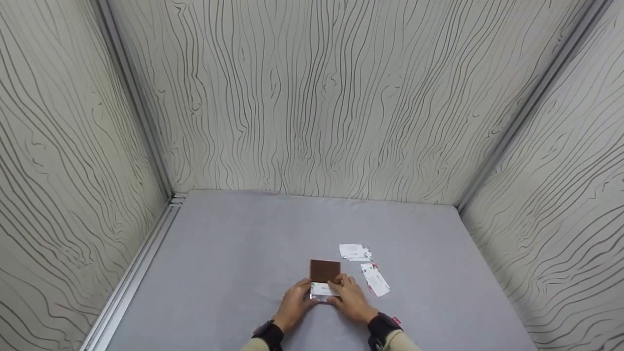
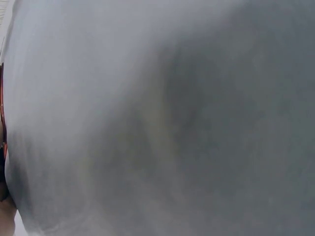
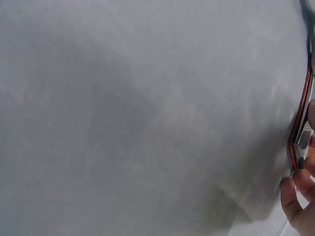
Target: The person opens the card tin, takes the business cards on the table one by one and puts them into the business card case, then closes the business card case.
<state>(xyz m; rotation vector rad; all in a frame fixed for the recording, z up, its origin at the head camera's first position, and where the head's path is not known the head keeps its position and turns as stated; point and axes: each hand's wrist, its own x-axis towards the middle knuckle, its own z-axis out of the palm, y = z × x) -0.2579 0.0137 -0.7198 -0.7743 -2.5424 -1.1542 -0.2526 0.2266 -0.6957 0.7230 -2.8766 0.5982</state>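
Observation:
A small brown card holder (image 1: 325, 271) lies open on the grey table, its brown half pointing away from me. A white printed card (image 1: 319, 288) shows at the clear near half. My left hand (image 1: 294, 301) grips the holder's left edge, thumb at the near corner. At the right edge my right hand (image 1: 353, 300) holds the holder, with a fingertip over the white card. In the right wrist view, fingers (image 3: 291, 199) are bent at the brown edge of the holder (image 3: 299, 118). Only a sliver of the holder (image 2: 2, 98) shows in the left wrist view.
Beyond the right hand lie white cards with floral corners (image 1: 356, 251), apparently overlapping. Another such card (image 1: 375, 280) lies slanted nearer that hand. Patterned panels (image 1: 312, 97) enclose the table at the back and sides. A metal rail (image 1: 131, 278) runs along the left edge.

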